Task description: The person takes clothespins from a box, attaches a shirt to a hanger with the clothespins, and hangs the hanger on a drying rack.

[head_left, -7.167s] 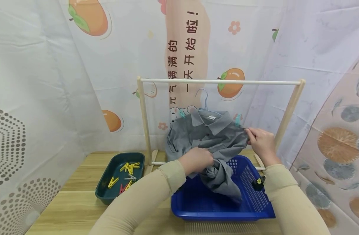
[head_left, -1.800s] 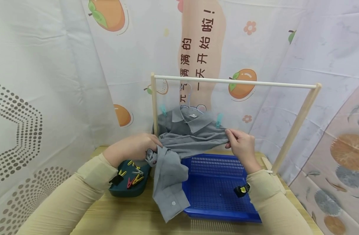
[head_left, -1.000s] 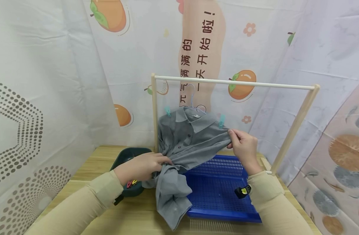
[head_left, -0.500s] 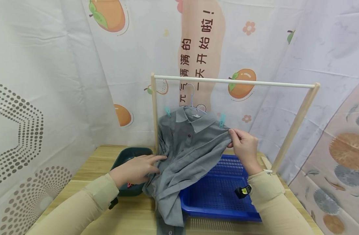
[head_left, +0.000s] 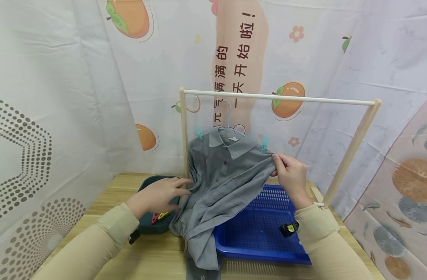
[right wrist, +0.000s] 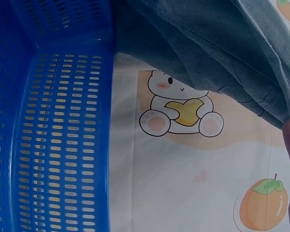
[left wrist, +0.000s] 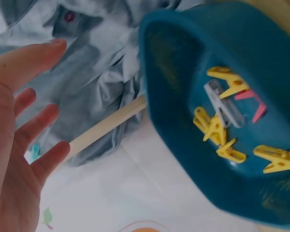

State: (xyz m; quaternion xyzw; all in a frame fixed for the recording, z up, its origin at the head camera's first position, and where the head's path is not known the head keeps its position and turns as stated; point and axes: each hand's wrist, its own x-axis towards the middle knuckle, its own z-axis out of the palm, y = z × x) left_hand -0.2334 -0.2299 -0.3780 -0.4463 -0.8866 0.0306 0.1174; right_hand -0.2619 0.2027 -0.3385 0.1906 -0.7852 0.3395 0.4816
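Observation:
A grey button-up shirt (head_left: 220, 182) hangs on a thin pale-blue hanger (head_left: 228, 112), its lower part bunched and drooping over the table. Teal clothespins sit at both shoulders, one left (head_left: 199, 133) and one right (head_left: 264, 144). My right hand (head_left: 292, 175) pinches the shirt's edge just below the right clothespin, pulling the cloth taut sideways. Beside the shirt's left side, my left hand (head_left: 161, 196) hovers over the dark green tub (left wrist: 159, 96) with spread fingers, holding nothing. Whether its fingertips touch the cloth cannot be told in the head view; the left wrist view shows them apart from it.
A wooden rack with a white rod (head_left: 279, 98) stands behind and above. Several yellow clothespins (left wrist: 278, 159), a red one (left wrist: 253, 102) and a grey one (left wrist: 224, 104) lie in the tub. A blue perforated basket (head_left: 262, 233) sits under the shirt's right side.
My left hand has let go of the bunched shirt and drawn back left. The shirt's lower part has dropped down over the table and basket edge. My right hand keeps its pinch.

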